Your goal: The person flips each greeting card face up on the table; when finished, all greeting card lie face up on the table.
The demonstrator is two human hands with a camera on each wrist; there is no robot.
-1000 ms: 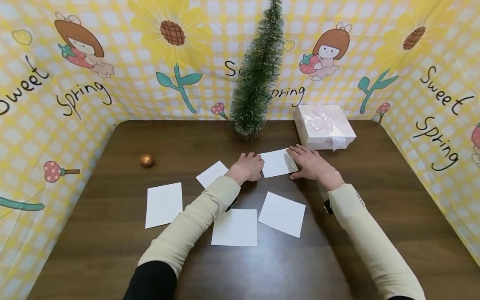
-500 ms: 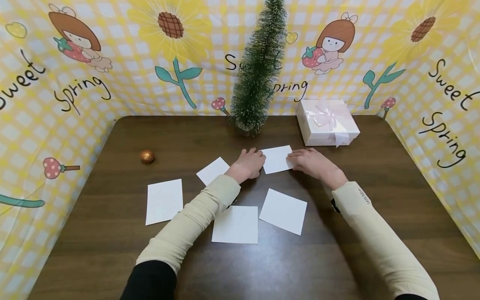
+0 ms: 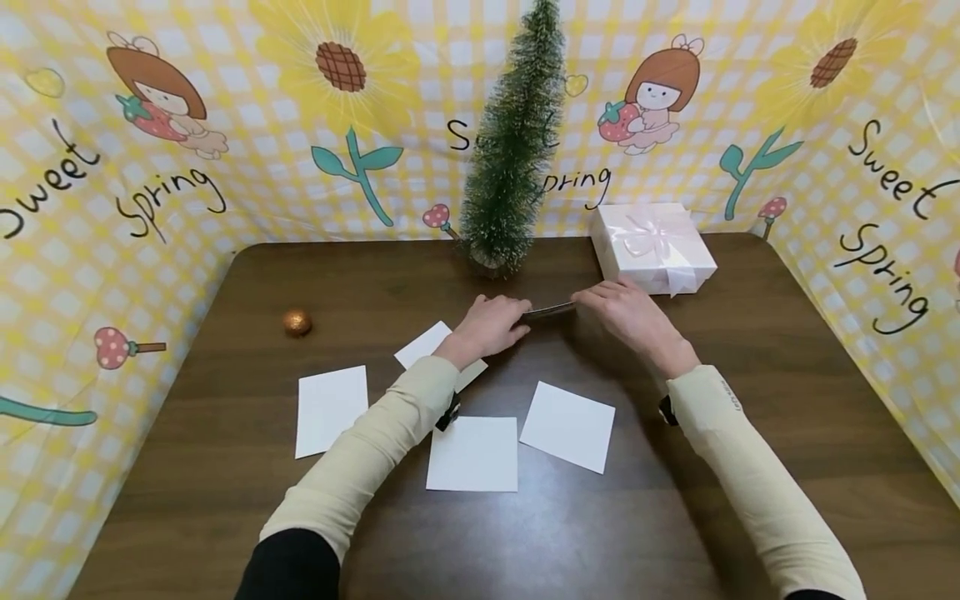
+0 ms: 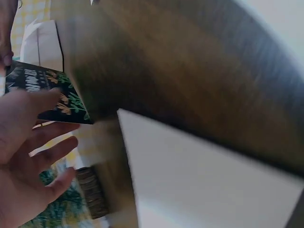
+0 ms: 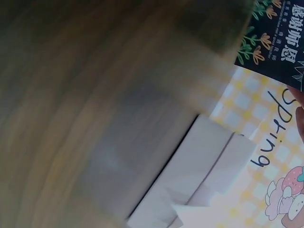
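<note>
A greeting card is held up between both hands and shows edge-on in the head view. Its dark printed side, with pale lettering and orange and green flowers, appears in the left wrist view as the same card. My left hand pinches one end, thumb in front and fingers behind. At the other end my right hand grips it; in the right wrist view only its fingertips show below the card. Several white cards lie nearer, among them a square card and a tilted card.
Behind the hands stand a small green Christmas tree and a white gift box with a ribbon bow. A shiny copper ball rests at the left. One more white card is partly under the left forearm. A printed yellow cloth surrounds the table.
The card between my hands lay white side up on the table; both hands have taken its ends and raised it, turning it on edge. The other cards stay put.
</note>
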